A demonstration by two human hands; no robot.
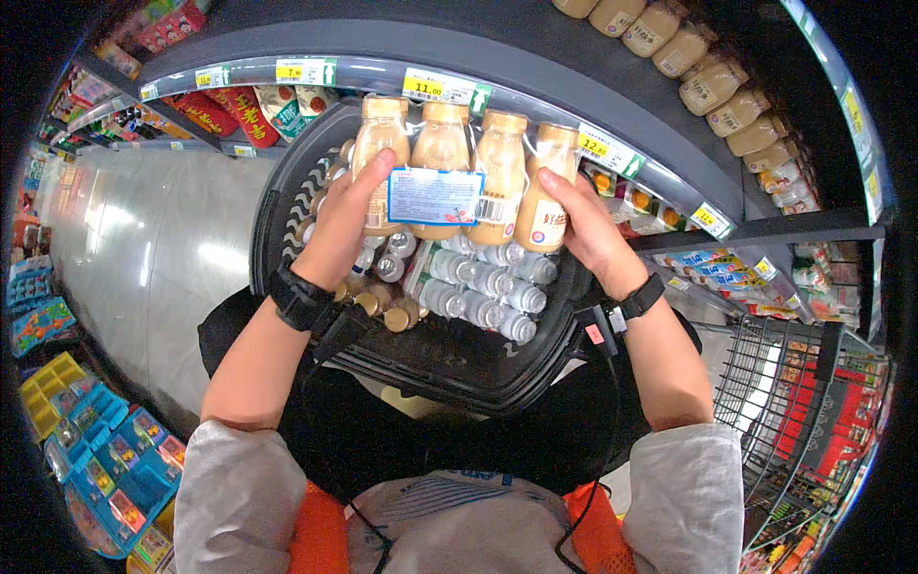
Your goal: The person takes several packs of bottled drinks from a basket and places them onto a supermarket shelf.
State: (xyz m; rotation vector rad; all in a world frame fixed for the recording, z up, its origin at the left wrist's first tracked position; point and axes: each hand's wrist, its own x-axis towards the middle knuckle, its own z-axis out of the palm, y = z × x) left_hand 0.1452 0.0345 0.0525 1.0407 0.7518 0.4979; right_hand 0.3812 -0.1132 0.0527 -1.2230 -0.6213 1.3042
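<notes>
Between my two hands is a pack of several tan drink bottles (495, 161) with gold caps, joined by clear wrap and a blue-edged label (435, 197). My left hand (351, 208) grips the left end bottle, thumb on its front. At the other end, my right hand (584, 215) clasps the last bottle the same way. The pack is tilted with its fronts facing me, above a black plastic basket (459, 359). Inside that basket lie clear-capped bottles (477, 283) in rows and gold-capped bottles (398, 316). The pack hides part of the contents behind it.
A shelf edge with price tags (427, 86) curves just beyond the pack. More tan bottles (699, 79) line the upper right shelf. A wire shopping cart (774, 402) stands at right. Blue plastic trays (115, 459) hold small goods at lower left, beside the tiled floor (179, 237).
</notes>
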